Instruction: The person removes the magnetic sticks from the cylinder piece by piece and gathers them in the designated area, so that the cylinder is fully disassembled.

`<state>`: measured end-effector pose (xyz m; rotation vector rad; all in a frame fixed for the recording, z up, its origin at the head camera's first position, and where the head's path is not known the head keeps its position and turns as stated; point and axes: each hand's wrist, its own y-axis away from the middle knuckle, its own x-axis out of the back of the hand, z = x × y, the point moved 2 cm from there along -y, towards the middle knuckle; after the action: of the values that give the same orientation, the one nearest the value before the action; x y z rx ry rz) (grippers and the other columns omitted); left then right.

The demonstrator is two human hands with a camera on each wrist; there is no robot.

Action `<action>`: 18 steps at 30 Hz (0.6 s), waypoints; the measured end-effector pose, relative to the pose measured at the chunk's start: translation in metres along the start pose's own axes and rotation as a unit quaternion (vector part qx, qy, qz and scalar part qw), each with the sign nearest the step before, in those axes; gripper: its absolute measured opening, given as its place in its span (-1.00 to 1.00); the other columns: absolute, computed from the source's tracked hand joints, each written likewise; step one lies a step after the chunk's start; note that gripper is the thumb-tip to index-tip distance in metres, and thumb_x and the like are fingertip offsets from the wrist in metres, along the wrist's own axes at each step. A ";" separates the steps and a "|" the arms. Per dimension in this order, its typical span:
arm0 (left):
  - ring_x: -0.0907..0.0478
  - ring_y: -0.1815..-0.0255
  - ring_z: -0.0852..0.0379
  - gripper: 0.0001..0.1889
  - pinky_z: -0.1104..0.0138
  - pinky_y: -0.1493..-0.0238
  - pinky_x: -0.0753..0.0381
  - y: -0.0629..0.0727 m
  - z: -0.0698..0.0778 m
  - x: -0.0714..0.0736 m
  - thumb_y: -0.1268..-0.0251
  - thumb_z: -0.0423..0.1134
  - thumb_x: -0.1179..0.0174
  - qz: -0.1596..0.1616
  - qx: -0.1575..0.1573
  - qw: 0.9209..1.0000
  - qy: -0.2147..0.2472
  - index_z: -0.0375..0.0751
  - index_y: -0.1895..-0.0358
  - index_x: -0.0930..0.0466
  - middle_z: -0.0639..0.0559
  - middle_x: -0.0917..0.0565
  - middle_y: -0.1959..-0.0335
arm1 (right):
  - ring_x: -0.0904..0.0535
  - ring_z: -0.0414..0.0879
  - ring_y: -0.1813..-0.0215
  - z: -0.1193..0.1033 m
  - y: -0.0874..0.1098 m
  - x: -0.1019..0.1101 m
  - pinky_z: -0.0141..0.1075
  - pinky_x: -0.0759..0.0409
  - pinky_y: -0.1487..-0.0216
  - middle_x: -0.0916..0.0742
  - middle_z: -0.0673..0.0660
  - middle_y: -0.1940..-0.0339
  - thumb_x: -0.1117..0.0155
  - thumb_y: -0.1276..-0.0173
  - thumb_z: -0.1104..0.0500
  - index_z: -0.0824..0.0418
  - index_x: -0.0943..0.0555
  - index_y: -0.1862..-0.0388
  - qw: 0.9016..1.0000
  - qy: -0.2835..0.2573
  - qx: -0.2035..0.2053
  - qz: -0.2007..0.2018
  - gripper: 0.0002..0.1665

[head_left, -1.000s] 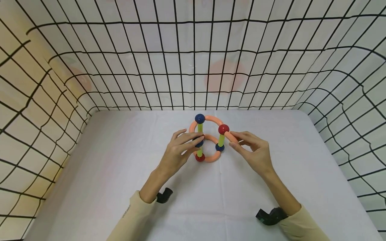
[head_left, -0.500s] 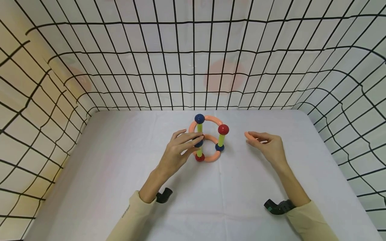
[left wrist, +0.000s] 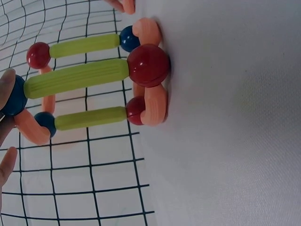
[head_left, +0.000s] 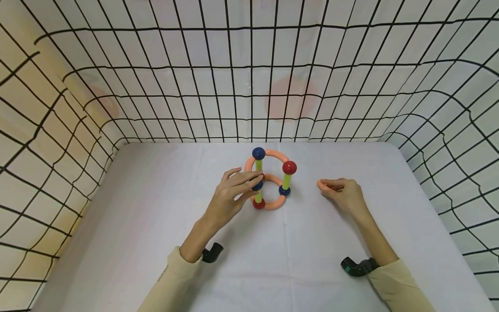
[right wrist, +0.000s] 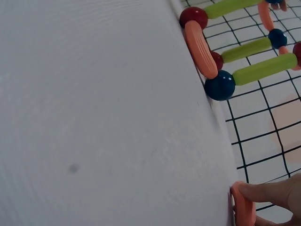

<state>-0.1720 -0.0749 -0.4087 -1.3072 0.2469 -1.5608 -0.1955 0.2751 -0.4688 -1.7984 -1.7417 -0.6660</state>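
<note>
A frame of magnetic sticks and balls stands upright near the middle of the table. Its lower ring has curved orange rods (right wrist: 200,49), and green sticks (left wrist: 77,77) rise from it. Up top sit a red ball (head_left: 289,167), a far blue ball (head_left: 258,153) and a near blue ball (left wrist: 14,95), joined by two curved rods; between the near blue and red balls the top is open. My left hand (head_left: 230,195) grips the near blue ball with thumb and fingertips. Right of the frame, my right hand (head_left: 345,195) pinches a loose curved orange rod (right wrist: 243,205), low at the table surface.
A white cloth covers the table (head_left: 288,260). Black wire mesh (head_left: 249,82) rises along the back and both sides. A black wrist camera (head_left: 212,253) sits on the left forearm and another black camera (head_left: 356,267) on the right.
The curved rod has come away from the red top ball in my right hand, moved right, then lowered slightly toward the table. The left hand and frame have stayed in place.
</note>
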 end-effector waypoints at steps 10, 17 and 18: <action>-0.71 -0.21 -0.01 -0.48 -0.06 -0.44 -0.48 0.001 -0.002 0.001 -0.09 -0.46 -0.51 0.000 -0.001 1.000 0.001 -0.28 -0.19 -0.71 -0.13 -0.76 -0.17 | -0.69 0.18 -0.04 0.001 -0.004 0.003 -0.33 -0.61 0.07 -0.74 0.41 -0.16 -0.41 -0.45 0.12 0.29 -0.68 -0.26 0.998 0.022 0.013 -0.059 -0.53; -0.68 -0.25 -0.04 -0.47 -0.06 -0.46 -0.47 0.000 -0.001 0.002 -0.08 -0.49 -0.51 -0.004 0.001 1.000 0.014 -0.30 -0.20 -0.71 -0.16 -0.75 -0.19 | -0.63 -0.09 0.13 0.002 -0.004 -0.001 -0.51 -0.52 0.22 -0.81 0.33 0.04 -0.55 -0.29 0.18 0.25 -0.74 -0.18 0.999 0.008 -0.006 -0.041 -0.52; -0.68 -0.26 -0.05 -0.47 -0.07 -0.45 -0.47 -0.001 0.000 0.003 -0.07 -0.49 -0.51 -0.003 0.001 1.000 0.017 -0.30 -0.20 -0.71 -0.17 -0.74 -0.20 | -0.64 -0.10 0.14 0.002 -0.004 -0.002 -0.50 -0.52 0.23 -0.81 0.33 0.04 -0.56 -0.28 0.19 0.25 -0.74 -0.17 0.999 0.008 -0.007 -0.039 -0.52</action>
<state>-0.1724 -0.0768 -0.4069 -1.2826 0.2627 -1.5898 -0.1996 0.2754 -0.4713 -1.7372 -1.8098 -0.7244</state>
